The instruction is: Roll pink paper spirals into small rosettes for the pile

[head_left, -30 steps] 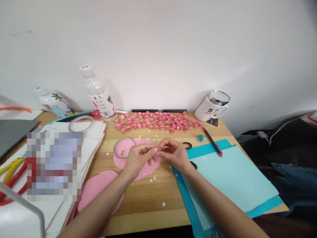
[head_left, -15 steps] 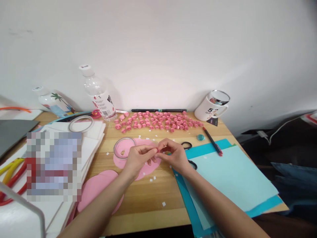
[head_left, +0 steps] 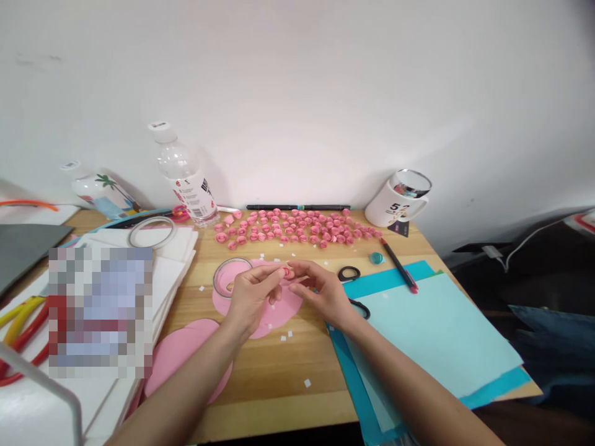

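My left hand (head_left: 251, 297) pinches a small rolled pink paper rose (head_left: 286, 272) between thumb and fingertips. Beside it, my right hand (head_left: 323, 288) has thumb and forefinger spread, its fingertips close to the rose; whether they touch it I cannot tell. Under both hands lies a pink paper circle (head_left: 279, 316) with a tape roll (head_left: 216, 286) on its left part. Black-handled scissors (head_left: 348, 273) are partly hidden behind my right hand. Many similar pink paper roses (head_left: 290, 228) are spread along the back of the table.
More pink circles (head_left: 186, 347) lie at left, near stacked white sheets (head_left: 171, 260). A water bottle (head_left: 186, 179) and a white mug (head_left: 395, 201) stand by the wall. Blue paper (head_left: 432, 334) and a pen (head_left: 397, 263) are on the right. Small white bits (head_left: 307, 383) dot the wood.
My right thumb and forefinger have parted from their pinch at the pink rose. The rose, in my left fingers, has shifted slightly left and up.
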{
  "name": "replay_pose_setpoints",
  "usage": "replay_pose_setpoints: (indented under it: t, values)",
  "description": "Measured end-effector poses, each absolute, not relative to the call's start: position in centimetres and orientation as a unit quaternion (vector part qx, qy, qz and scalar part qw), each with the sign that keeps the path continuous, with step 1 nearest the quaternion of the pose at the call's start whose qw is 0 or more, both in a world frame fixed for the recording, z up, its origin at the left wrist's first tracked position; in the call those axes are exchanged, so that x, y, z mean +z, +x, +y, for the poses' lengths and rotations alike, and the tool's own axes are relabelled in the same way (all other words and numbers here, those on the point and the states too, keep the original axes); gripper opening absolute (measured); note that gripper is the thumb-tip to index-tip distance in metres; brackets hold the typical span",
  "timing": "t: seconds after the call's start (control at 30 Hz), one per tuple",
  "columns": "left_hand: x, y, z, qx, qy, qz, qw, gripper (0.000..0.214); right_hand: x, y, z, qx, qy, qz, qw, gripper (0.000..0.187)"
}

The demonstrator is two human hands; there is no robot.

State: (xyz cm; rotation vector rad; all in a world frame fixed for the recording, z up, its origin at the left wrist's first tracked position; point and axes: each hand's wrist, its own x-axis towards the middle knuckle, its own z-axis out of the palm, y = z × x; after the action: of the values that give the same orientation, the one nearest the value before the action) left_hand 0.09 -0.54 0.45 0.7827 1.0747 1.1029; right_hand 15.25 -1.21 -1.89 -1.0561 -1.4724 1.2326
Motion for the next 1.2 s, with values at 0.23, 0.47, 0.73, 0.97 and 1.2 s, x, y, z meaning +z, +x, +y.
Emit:
replay_pose_setpoints:
  t: [0.23, 0.47, 0.73, 0.97, 1.2]
  values:
    - [0.8, 0.3, -0.8, 0.485, 0.398, 0.504, 0.594, 0.017, -1.6, 15.3, -1.2, 0.567, -0.418, -0.527, 0.476, 0.026]
    - [1.0, 0.4, -1.3, 0.468, 0.499, 0.525, 0.507, 0.013, -1.3, 15.4, -1.1, 0.541, -0.442, -0.486, 0.526, 0.032]
    - [0.9, 0.9, -1.5, 0.442, 0.541, 0.519, 0.492, 0.022, -1.1, 15.6, -1.1, 0.515, -0.452, -0.484, 0.544, 0.035]
    - [0.4, 0.8, -1.7, 0.425, 0.566, 0.508, 0.49, 0.029, -1.1, 15.7, -1.3, 0.519, -0.428, -0.523, 0.524, 0.032]
    - [0.5, 0.9, -1.7, 0.438, 0.557, 0.525, 0.471, 0.004, -1.3, 15.6, -1.2, 0.494, -0.449, -0.531, 0.522, 0.026]
